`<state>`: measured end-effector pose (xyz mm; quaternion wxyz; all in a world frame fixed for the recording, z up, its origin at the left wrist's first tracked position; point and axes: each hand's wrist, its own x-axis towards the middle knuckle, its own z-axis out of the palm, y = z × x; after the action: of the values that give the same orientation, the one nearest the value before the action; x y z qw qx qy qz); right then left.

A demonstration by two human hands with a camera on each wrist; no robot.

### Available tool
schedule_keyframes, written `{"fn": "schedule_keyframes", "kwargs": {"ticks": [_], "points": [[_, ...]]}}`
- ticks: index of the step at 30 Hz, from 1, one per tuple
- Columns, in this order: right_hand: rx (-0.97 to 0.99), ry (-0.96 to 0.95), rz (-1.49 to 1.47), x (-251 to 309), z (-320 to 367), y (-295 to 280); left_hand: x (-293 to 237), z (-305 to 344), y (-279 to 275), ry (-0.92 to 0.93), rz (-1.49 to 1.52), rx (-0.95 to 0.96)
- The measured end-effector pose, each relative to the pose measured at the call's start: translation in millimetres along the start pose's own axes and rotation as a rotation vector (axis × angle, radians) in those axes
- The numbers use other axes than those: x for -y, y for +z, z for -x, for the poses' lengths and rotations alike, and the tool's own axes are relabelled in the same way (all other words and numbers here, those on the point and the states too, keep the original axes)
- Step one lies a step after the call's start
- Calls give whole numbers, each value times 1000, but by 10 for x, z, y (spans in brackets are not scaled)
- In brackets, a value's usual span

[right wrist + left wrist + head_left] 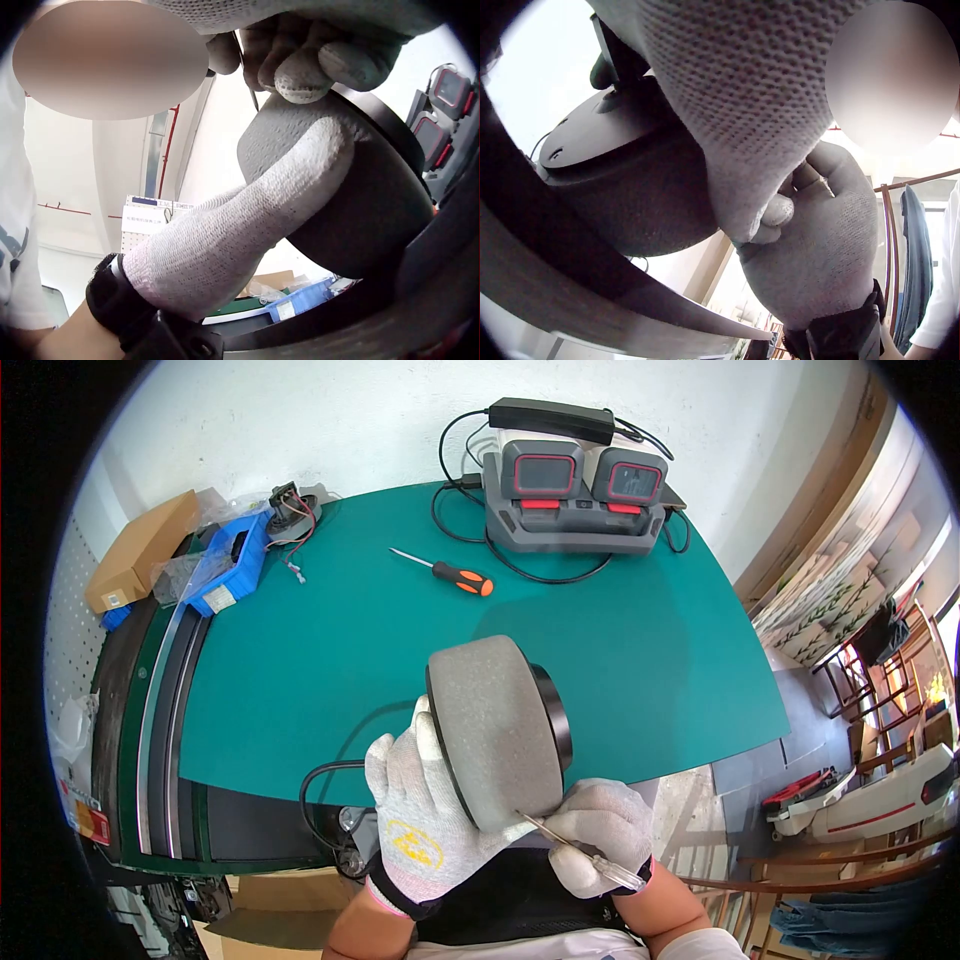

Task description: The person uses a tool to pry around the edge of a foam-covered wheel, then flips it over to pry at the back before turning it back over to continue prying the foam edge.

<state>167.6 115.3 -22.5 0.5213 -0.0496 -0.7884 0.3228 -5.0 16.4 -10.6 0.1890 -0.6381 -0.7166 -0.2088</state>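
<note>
A grey fabric-covered speaker (495,725) with a black round base is held tilted above the table's front edge. My gloved left hand (430,815) grips it from the left and below, its thumb along the lower end. In my right hand (605,825), also gloved, is a thin screwdriver (600,862) with a clear handle. Its shaft points up and left, with the tip right at the speaker's lower edge. The right wrist view shows the shaft beside the fabric (281,135); in the left wrist view the base's flat black face (592,139) shows.
On the green table mat (300,670) lies an orange-and-black screwdriver (460,578). A dual battery charger (580,525) with cables stands at the back. At the left are a blue bin (232,575), a cardboard box (145,550) and a wired part (295,515). A black cable (315,775) hangs at the front edge.
</note>
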Motion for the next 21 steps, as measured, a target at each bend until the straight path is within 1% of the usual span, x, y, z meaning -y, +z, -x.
{"fn": "schedule_keyframes", "kwargs": {"ticks": [4, 12, 21], "points": [[-1, -3, -2, 1, -7, -4, 5, -15, -8, 6, 5, 20], [15, 25, 6, 18, -19, -9, -8, -27, -13, 1, 4, -26], [10, 36, 32, 23, -25, 10, -3, -35, -12, -7, 9, -19]]}}
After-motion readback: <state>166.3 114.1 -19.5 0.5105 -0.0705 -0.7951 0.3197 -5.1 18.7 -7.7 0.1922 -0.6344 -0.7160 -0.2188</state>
